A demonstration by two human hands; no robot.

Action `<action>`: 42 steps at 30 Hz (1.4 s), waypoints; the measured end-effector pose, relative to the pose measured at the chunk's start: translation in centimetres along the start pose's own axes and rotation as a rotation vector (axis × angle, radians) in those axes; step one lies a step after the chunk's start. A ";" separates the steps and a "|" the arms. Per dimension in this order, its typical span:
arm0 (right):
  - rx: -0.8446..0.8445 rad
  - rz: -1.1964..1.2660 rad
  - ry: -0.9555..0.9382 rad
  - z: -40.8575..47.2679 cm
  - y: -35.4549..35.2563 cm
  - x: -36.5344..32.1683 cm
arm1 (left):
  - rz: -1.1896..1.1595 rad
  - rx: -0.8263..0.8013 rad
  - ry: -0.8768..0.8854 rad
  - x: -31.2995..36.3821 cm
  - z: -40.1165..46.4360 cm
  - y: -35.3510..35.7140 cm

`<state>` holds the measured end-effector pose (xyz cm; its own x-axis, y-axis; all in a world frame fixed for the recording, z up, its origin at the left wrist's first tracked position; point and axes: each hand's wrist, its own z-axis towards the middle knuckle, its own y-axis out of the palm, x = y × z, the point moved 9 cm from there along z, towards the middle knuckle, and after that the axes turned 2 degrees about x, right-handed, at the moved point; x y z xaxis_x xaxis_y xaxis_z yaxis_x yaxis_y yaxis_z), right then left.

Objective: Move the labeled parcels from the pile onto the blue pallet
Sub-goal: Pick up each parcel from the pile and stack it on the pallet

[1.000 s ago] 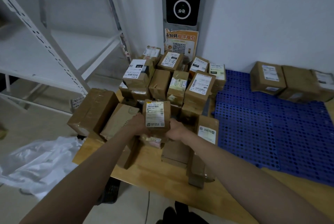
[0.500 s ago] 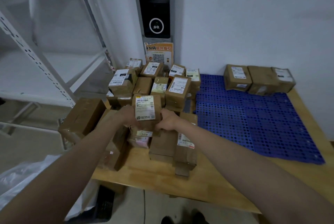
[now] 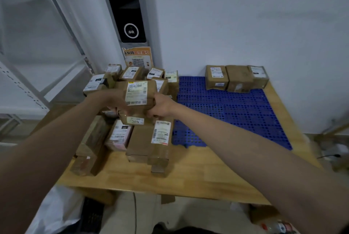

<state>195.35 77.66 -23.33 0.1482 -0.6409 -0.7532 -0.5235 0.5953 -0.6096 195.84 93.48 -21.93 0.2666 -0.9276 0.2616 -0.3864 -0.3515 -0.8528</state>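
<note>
Gripping a brown labeled parcel [image 3: 138, 99] from both sides, the left hand [image 3: 113, 101] and the right hand [image 3: 162, 105] hold it raised above the pile [image 3: 132, 113]. The fingers of each hand are curled round the parcel's lower edges, though the left hand is blurred and its exact finger placement cannot be made out. The parcel's white label with a yellow strip is turned toward the camera. Below and behind it, many cardboard parcels are heaped on the left part of the wooden table [image 3: 198, 173], some lying flat, some tilted. The blue pallet [image 3: 236, 113] is laid on the right part of the table, just beside the pile. Three parcels [image 3: 238, 78] are set in a row at the pallet's far edge, against the white wall [image 3: 245, 16]. A white metal shelf rack [image 3: 37, 63] is seen on the left, and a dark wall device [image 3: 130, 26] with a round ring is mounted above an orange notice [image 3: 137, 56].
</note>
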 end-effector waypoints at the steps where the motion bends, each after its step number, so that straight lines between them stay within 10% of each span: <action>1: 0.015 0.008 0.013 -0.9 -1.3 0.9 | -0.015 -0.009 0.014 1.6 0.0 0.4; 20: 0.215 -0.042 0.430 -9.2 -20.5 25.8 | -0.006 -0.173 0.418 33.2 7.3 12.4; 42: 0.256 0.005 0.602 -3.9 -27.9 42.2 | -0.014 -0.275 0.296 43.6 21.1 21.8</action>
<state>212.94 32.10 -37.16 -0.3879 -0.7531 -0.5314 -0.2953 0.6477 -0.7024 217.66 48.05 -38.61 0.0233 -0.9046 0.4257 -0.6170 -0.3480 -0.7058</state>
